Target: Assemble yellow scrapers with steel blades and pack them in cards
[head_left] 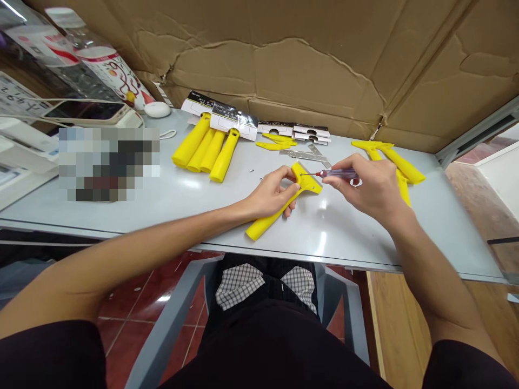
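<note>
My left hand (274, 195) is closed around the neck of a yellow scraper (270, 220), whose wide head points up and to the right. In my right hand (371, 186) is a screwdriver (340, 173) with a clear purplish handle. Its thin shaft reaches left to a screw spot on the scraper's head, and a second screw shows nearer the head's right corner. Just beyond the scraper lie flat metal blades (305, 155) and loose yellow head pieces (276, 141). A small screw (252, 170) rests on the table left of the scraper's head.
Carded yellow handles (224, 154) lie at the back left, with black-and-white cards (311, 133) beside them. More yellow scraper parts (401, 159) are at the right. Bottles (109, 70), a phone (87, 111) and a white earbud case (158, 109) crowd the left. Cardboard (259, 65) stands behind the table (162, 208).
</note>
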Action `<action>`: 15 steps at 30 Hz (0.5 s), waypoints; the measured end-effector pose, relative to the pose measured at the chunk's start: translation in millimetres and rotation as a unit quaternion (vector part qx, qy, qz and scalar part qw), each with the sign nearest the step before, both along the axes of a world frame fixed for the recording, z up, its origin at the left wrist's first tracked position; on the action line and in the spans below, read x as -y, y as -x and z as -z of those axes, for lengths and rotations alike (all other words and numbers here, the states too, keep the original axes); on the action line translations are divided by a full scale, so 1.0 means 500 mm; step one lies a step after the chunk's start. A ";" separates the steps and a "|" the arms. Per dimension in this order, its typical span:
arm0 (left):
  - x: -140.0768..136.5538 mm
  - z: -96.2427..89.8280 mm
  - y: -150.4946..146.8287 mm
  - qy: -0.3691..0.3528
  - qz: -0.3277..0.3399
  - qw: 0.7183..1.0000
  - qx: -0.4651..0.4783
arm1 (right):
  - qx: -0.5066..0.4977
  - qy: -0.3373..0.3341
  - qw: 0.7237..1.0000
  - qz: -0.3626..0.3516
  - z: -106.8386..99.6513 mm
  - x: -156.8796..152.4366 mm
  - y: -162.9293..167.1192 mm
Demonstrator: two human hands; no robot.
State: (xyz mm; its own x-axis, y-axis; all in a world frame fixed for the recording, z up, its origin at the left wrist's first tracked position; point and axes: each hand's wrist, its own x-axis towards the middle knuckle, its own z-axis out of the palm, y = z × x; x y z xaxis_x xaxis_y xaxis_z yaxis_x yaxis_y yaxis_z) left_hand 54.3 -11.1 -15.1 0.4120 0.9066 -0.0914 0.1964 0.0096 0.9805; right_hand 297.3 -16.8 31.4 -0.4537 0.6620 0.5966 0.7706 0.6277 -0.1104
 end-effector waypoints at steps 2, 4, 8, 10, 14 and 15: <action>0.001 -0.001 -0.001 -0.007 -0.002 1.000 -0.004 | 0.024 -0.015 0.999 0.027 0.000 0.001 0.003; 0.001 -0.001 -0.001 -0.008 -0.005 1.000 -0.005 | 0.044 -0.026 0.997 0.051 -0.003 0.002 0.005; 0.001 0.000 -0.001 -0.009 -0.007 1.000 -0.003 | 0.065 -0.018 0.994 0.086 -0.012 0.008 0.010; 0.002 0.001 -0.001 -0.009 -0.006 1.000 0.000 | 0.052 0.000 0.995 0.090 -0.014 0.011 0.012; 0.003 -0.001 -0.002 -0.004 -0.011 1.000 0.002 | 0.011 0.045 0.994 0.102 -0.017 0.013 0.013; 0.004 -0.003 -0.003 -0.002 -0.014 1.000 0.002 | 0.005 0.053 0.993 0.109 -0.018 0.012 0.013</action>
